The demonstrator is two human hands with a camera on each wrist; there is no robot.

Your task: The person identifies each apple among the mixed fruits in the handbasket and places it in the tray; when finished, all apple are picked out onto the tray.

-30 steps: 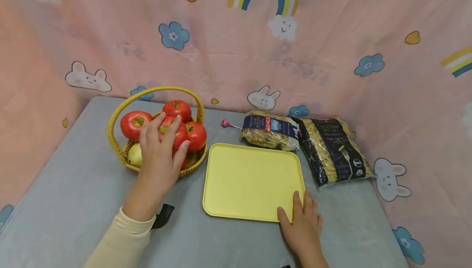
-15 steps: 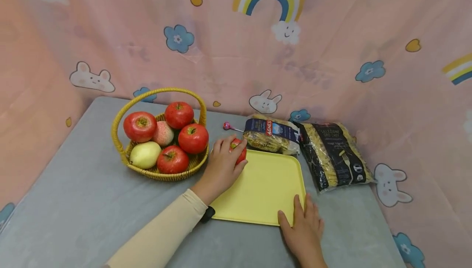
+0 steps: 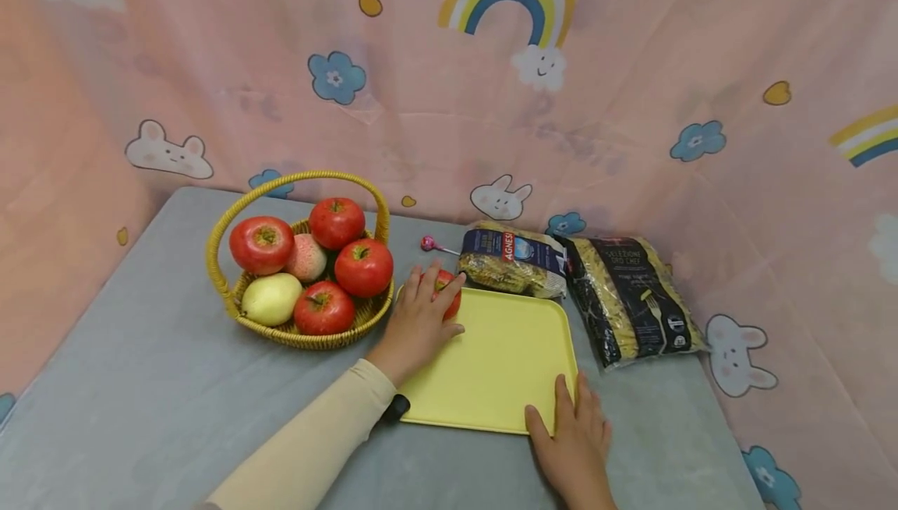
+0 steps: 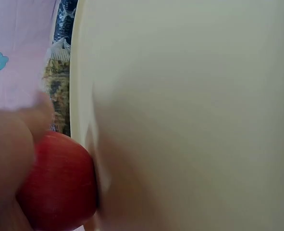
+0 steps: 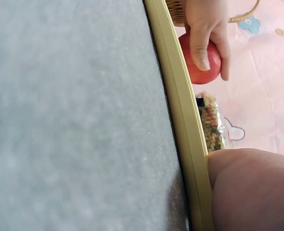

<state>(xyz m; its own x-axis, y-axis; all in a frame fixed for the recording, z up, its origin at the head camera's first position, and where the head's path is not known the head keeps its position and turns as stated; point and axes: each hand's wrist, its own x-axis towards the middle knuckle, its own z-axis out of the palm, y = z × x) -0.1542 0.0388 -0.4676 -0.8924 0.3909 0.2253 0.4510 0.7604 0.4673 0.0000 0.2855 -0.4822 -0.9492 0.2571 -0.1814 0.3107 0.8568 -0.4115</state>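
A red apple (image 3: 452, 308) sits on the far left corner of the yellow tray (image 3: 498, 362). Over it lies my left hand (image 3: 414, 331), its fingers spread and fairly straight, the thumb out to the side. In the left wrist view the apple (image 4: 60, 187) rests against the tray surface, partly covered by a blurred finger. From the right wrist view, the left thumb and fingers hang alongside the apple (image 5: 213, 60). My right hand (image 3: 575, 444) rests at the tray's near right corner with extended fingers, touching its edge.
Left of the tray stands a yellow wicker basket (image 3: 316, 342) with several red apples (image 3: 365, 268), a peach (image 3: 306, 259) and a pear (image 3: 271, 299). Behind the tray lie a lollipop (image 3: 429, 243) and a pasta bag (image 3: 512, 260). A larger black pasta bag (image 3: 631, 299) is at right.
My left hand took an apple from the basket and carried it right onto the tray. Since half a second ago its fingers have spread. The right hand has stayed at the tray's corner.
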